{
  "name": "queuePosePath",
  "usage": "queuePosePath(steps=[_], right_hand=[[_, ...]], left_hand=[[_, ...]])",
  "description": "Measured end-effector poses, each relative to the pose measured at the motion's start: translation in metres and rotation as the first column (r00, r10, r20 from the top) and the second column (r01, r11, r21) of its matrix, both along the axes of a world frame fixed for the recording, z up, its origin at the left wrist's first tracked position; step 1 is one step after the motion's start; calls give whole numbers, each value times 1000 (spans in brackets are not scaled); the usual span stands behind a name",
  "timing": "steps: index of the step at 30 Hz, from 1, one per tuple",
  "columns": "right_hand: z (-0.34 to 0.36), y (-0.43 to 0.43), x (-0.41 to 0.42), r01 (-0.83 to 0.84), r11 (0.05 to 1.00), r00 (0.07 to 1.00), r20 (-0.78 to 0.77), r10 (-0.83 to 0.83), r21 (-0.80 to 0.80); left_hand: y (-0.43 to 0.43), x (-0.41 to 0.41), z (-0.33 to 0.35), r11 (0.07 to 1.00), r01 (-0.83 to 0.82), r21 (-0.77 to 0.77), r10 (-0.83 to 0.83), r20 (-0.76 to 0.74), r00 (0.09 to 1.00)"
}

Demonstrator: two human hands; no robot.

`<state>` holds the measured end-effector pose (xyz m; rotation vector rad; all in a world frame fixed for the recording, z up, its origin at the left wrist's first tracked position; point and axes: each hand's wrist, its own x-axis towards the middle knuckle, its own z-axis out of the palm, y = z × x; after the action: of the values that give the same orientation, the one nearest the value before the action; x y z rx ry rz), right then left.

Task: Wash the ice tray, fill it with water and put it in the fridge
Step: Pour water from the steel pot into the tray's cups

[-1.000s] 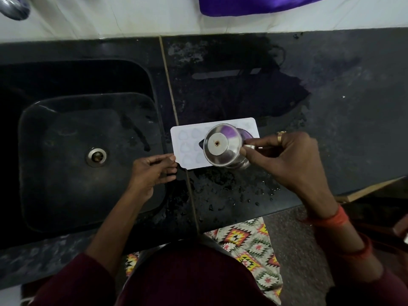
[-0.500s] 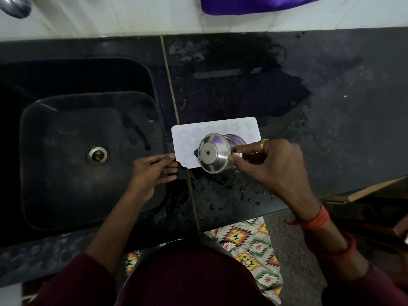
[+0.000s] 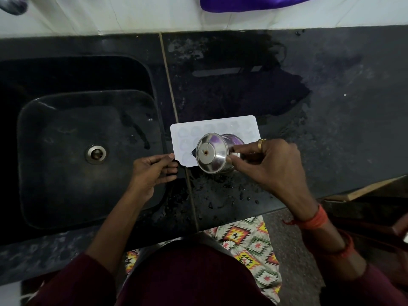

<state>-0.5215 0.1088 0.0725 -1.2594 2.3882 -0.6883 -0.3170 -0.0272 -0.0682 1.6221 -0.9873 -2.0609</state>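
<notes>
A white ice tray with rounded cells lies flat on the black counter, just right of the sink. My left hand pinches the tray's near-left corner with thumb and fingers. My right hand grips a small steel pot and holds it tipped on its side over the tray, base facing me, mouth pointing away to the right. The pot hides the tray's middle cells, and whether water is pouring I cannot tell.
A black sink with a metal drain fills the left. Water drops and a wet patch spread over the counter around the tray. A purple object rests at the white wall. A tap end shows top left.
My right hand has carried the tipped steel pot leftward along the tray and a little nearer me. My left hand has stayed on the tray corner.
</notes>
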Motion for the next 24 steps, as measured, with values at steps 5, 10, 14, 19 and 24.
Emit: queuePosePath(steps=[5, 10, 14, 19, 24], right_hand=[[-1, 0, -1, -6, 1000, 1000, 8, 6, 5], [0, 0, -1, -10, 1000, 1000, -5, 10, 11], [2, 0, -2, 4, 1000, 1000, 12, -4, 1], [7, -2, -6, 38, 999, 996, 80, -36, -23], [11, -8, -9, 56, 997, 994, 98, -50, -54]], left_hand=[[0, 1, -1, 1000, 11, -8, -11, 2, 1000], [1, 0, 0, 1000, 9, -22, -9, -4, 1000], [1, 0, -1, 1000, 12, -20, -12, -7, 1000], [1, 1, -1, 1000, 11, -22, -11, -10, 1000], [1, 2, -3, 1000, 11, -17, -11, -14, 1000]])
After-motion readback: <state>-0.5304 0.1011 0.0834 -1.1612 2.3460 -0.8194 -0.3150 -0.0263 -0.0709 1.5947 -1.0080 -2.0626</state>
